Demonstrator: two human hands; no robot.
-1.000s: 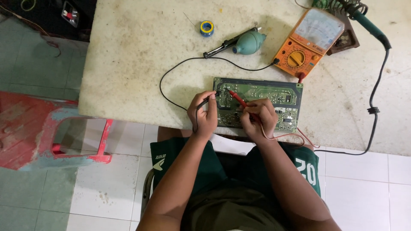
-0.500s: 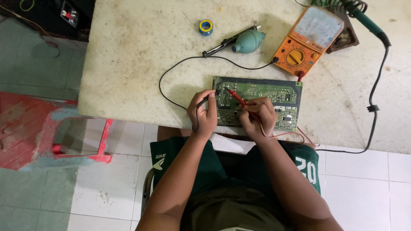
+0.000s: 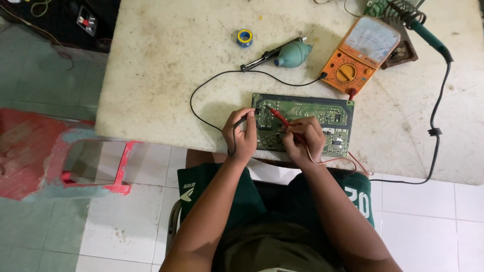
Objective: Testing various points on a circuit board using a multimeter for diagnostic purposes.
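A green circuit board (image 3: 322, 113) lies flat near the front edge of a worn white table (image 3: 166, 65). My left hand (image 3: 242, 135) grips a black test probe (image 3: 250, 115) whose tip touches the board's left edge. My right hand (image 3: 304, 138) holds a red test probe (image 3: 280, 117), its tip pointing up-left onto the board close to the black one. Black and red leads run from the probes to an orange multimeter (image 3: 360, 53) standing behind the board at the right.
A teal bulb desoldering pump (image 3: 282, 54) and a small solder spool (image 3: 245, 37) lie behind the board. A green-handled soldering iron (image 3: 426, 34) with a black cord sits at the far right. A red plastic stool (image 3: 96, 166) stands on the tiled floor, left.
Both hands stay on the board with the probes; the probe tips have shifted only slightly, if at all.
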